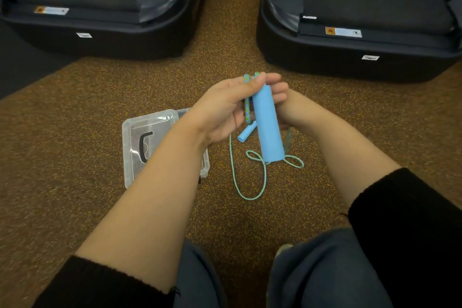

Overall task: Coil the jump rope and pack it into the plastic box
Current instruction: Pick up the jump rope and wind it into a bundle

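Observation:
My left hand [222, 105] grips a light blue jump rope handle [267, 122] held upright, with a fold of the green-blue rope pinched under the thumb at its top. My right hand [287, 107] sits behind the handle, mostly hidden; whether it holds anything I cannot make out. The rest of the thin rope [250, 177] lies in loose loops on the floor below. The second blue handle [247, 132] lies on the floor under my hands. The clear plastic box [140, 147], with a black handle on its lid, rests on the floor to the left, partly covered by my left forearm.
I am on a brown speckled floor [75, 132]. Two large dark machine bases stand ahead, one at far left [100, 32] and one at far right [362, 52], with a gap of floor between them. My knees [312, 270] are at the bottom.

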The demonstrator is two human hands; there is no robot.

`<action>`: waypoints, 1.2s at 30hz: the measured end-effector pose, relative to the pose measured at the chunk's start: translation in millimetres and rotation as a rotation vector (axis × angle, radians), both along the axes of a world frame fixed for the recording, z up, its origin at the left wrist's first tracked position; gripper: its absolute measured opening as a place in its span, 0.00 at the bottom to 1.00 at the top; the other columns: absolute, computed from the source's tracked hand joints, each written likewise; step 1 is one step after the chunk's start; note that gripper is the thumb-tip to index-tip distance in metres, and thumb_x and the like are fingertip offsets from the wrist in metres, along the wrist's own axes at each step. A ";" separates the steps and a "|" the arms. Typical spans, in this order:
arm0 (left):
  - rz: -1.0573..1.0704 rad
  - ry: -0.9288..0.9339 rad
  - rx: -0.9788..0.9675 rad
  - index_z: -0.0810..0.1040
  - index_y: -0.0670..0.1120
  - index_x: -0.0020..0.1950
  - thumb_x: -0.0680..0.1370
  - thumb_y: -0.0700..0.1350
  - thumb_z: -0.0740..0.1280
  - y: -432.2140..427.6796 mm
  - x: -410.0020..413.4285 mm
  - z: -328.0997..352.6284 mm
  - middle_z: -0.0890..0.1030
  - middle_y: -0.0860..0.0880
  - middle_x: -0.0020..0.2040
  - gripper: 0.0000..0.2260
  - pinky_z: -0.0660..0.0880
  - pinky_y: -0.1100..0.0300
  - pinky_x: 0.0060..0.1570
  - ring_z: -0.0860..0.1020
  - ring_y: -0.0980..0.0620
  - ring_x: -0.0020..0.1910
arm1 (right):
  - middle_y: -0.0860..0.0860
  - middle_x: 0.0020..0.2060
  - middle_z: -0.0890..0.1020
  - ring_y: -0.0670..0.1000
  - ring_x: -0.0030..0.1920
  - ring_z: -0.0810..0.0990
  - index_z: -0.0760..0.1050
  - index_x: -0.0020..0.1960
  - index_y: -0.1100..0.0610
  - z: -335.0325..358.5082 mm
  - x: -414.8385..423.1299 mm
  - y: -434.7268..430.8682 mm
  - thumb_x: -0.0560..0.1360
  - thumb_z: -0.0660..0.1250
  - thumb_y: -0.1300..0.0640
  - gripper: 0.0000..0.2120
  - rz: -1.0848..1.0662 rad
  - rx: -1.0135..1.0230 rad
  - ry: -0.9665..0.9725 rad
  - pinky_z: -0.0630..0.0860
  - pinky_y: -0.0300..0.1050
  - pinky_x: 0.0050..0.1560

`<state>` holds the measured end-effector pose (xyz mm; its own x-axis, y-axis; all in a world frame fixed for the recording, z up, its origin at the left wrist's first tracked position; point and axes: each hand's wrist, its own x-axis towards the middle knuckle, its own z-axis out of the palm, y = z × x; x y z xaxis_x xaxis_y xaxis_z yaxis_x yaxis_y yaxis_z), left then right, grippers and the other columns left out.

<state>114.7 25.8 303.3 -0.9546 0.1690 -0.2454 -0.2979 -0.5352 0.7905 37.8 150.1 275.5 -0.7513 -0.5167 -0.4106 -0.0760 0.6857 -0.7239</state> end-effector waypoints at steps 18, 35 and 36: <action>0.454 -0.100 0.175 0.75 0.40 0.56 0.81 0.43 0.59 -8.0 -14.2 -5.4 0.81 0.46 0.52 0.10 0.79 0.62 0.47 0.80 0.50 0.51 | 0.47 0.25 0.62 0.44 0.23 0.59 0.66 0.37 0.56 -1.7 18.1 7.0 0.82 0.53 0.55 0.16 0.327 0.078 -0.485 0.64 0.38 0.29; -0.052 -0.140 -0.575 0.73 0.40 0.57 0.81 0.43 0.59 6.9 -7.2 -22.4 0.78 0.48 0.42 0.09 0.74 0.67 0.32 0.77 0.56 0.37 | 0.46 0.23 0.61 0.47 0.25 0.54 0.66 0.29 0.52 38.1 0.3 35.9 0.75 0.60 0.46 0.19 0.372 -0.272 -0.437 0.56 0.39 0.28; -0.077 -0.151 -0.541 0.73 0.41 0.56 0.82 0.44 0.58 8.9 -5.6 -19.9 0.78 0.48 0.41 0.09 0.75 0.67 0.32 0.78 0.57 0.35 | 0.45 0.23 0.61 0.46 0.25 0.54 0.66 0.28 0.52 37.4 -0.9 37.4 0.76 0.61 0.46 0.20 0.344 -0.311 -0.427 0.55 0.40 0.28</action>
<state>109.1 34.8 283.4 -0.8921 0.0490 -0.4492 -0.4511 -0.0378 0.8917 36.9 187.5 312.8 -0.3235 -0.8431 -0.4295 0.0848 0.4262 -0.9006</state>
